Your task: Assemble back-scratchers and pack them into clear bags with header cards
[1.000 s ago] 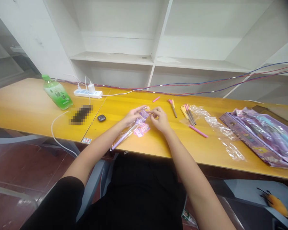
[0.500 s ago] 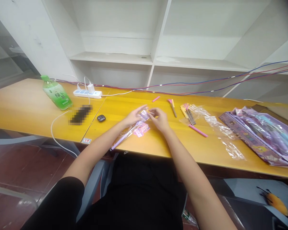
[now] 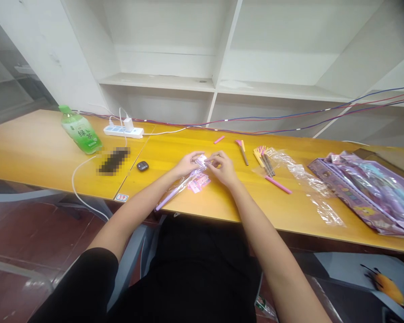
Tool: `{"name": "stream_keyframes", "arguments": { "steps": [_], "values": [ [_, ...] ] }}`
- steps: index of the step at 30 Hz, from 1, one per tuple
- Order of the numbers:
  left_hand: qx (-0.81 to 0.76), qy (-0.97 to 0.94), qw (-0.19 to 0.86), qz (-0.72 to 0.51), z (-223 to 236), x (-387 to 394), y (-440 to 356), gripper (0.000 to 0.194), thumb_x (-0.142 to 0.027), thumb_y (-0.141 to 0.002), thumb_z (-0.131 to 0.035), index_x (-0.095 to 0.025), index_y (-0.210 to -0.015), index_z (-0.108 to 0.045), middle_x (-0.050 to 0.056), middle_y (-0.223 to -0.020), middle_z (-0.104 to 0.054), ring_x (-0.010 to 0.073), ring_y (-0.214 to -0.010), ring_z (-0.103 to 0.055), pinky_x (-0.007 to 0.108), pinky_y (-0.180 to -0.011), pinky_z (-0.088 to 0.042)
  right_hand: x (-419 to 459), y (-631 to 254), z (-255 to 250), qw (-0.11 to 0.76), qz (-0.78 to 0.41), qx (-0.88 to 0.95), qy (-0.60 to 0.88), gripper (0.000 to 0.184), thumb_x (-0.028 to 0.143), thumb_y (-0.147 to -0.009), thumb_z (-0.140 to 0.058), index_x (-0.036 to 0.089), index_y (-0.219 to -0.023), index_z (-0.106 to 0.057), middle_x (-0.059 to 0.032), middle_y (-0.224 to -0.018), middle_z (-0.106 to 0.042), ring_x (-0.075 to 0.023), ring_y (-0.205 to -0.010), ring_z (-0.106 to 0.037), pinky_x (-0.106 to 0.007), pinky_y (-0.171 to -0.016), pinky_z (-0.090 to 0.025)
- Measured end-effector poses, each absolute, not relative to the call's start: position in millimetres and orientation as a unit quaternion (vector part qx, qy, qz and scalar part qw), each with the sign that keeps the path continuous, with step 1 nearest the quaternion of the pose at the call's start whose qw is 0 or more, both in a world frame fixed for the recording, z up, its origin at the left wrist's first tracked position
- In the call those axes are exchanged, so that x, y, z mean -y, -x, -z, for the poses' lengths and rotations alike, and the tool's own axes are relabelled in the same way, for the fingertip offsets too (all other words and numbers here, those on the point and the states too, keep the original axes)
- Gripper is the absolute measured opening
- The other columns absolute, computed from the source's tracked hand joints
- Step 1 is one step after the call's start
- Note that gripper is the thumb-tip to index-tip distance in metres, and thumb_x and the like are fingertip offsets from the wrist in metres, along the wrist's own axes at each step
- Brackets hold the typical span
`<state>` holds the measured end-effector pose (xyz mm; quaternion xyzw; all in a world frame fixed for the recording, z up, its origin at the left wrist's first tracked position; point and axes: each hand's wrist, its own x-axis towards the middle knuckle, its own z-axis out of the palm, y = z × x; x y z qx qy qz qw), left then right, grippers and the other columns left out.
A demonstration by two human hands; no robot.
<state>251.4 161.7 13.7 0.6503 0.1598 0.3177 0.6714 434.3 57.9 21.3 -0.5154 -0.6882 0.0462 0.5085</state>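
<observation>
My left hand (image 3: 186, 164) and my right hand (image 3: 224, 168) meet over the yellow table (image 3: 222, 202), both pinching the top end of a clear plastic packet (image 3: 180, 187). The packet holds a long purple stick and a pink-purple printed card, and it trails toward the table's near edge. The fingers of both hands are closed on the packet's top flap.
Right of my hands lie loose pink and yellow-ended sticks (image 3: 264, 160), a pink pen (image 3: 278, 184), empty clear wrappers (image 3: 309, 184) and a purple packaged set (image 3: 366, 190). To the left stand a green bottle (image 3: 81, 130), a power strip (image 3: 123, 131), a black earbud case (image 3: 142, 166) and a white cable.
My hands have drawn closer together on the packet's top; the left fingers, spread before, are now curled down onto it.
</observation>
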Motion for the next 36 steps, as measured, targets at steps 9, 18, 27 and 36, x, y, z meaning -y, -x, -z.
{"name": "stream_keyframes", "arguments": {
  "steps": [9,18,27,36],
  "values": [
    [-0.198,-0.639,0.657,-0.348,-11,-163,-252,0.048,-0.039,-0.079,-0.087,-0.013,-0.116,-0.070,0.012,-0.106,-0.080,0.0214,-0.092,-0.075,0.032,-0.086,-0.056,-55,-431,-22,0.489,-0.090,0.698,0.516,0.030,0.049,-0.097,-0.068,0.022,-0.108,-0.074,-0.0066,-0.104,-0.068,-0.0155,-0.073,-0.061,-0.033,-0.073,-0.053],
    [-0.230,-0.677,0.616,-0.330,-13,-164,-251,0.030,-0.029,-0.082,-0.080,-0.012,-0.105,-0.072,0.008,-0.092,-0.081,0.0188,-0.077,-0.074,0.028,-0.073,-0.055,-61,-425,-12,0.449,-0.204,0.632,0.597,0.042,0.063,-0.092,-0.066,0.022,-0.098,-0.061,-0.0022,-0.079,-0.068,-0.0177,-0.067,-0.059,-0.029,-0.062,-0.047],
    [-0.251,-0.790,0.444,-0.339,-23,-164,-246,0.013,-0.024,-0.092,-0.067,-0.018,-0.103,-0.072,0.007,-0.102,-0.082,0.0208,-0.096,-0.076,0.032,-0.090,-0.055,-69,-426,-13,0.467,-0.306,0.630,0.539,0.042,0.056,-0.086,-0.066,0.021,-0.110,-0.062,-0.0056,-0.101,-0.072,-0.0185,-0.078,-0.064,-0.031,-0.071,-0.054],
    [-0.308,-0.678,0.460,-0.484,-34,-176,-242,0.011,-0.022,-0.090,-0.067,-0.019,-0.100,-0.071,0.007,-0.106,-0.080,0.0209,-0.104,-0.075,0.032,-0.094,-0.056,-42,-364,-41,0.365,-0.291,0.591,0.658,0.047,0.063,-0.097,-0.057,0.020,-0.080,-0.061,-0.0041,-0.069,-0.070,-0.0171,-0.061,-0.063,-0.028,-0.059,-0.046]
  ]
}}
